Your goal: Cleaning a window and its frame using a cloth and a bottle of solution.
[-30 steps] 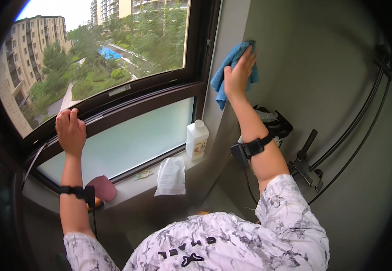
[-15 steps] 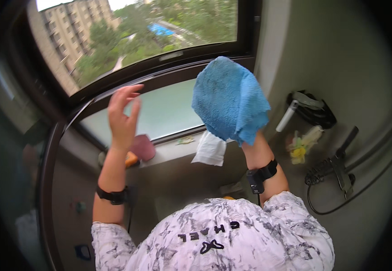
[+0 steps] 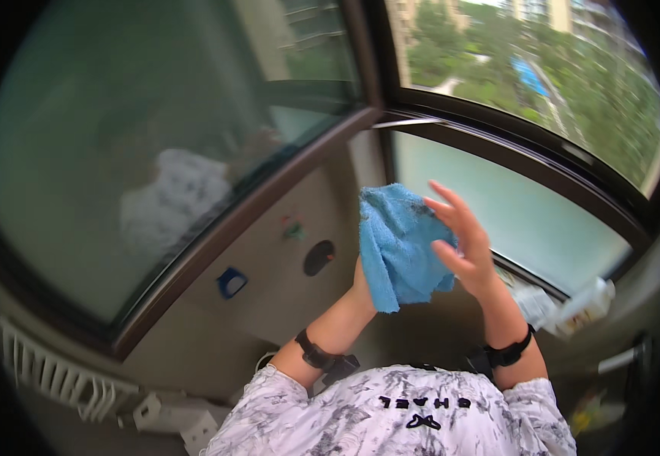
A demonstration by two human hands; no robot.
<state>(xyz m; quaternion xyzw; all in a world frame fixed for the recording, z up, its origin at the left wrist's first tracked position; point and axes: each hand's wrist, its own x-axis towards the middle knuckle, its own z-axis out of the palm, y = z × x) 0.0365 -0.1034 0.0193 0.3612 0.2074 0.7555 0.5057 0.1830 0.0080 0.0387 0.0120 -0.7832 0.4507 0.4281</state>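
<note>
Head view shows a blue terry cloth (image 3: 402, 247) raised before the person's chest, between the brown-framed window sash (image 3: 185, 137) and the frosted lower pane (image 3: 508, 194). The left hand (image 3: 362, 283) is mostly hidden behind the cloth and seems to support it; its finger posture cannot be told. The right hand (image 3: 465, 247) is spread open at the cloth's right edge, contact unclear. The step looks like rearranging the cloth; next calls for the right fingers to pinch that edge.
</note>
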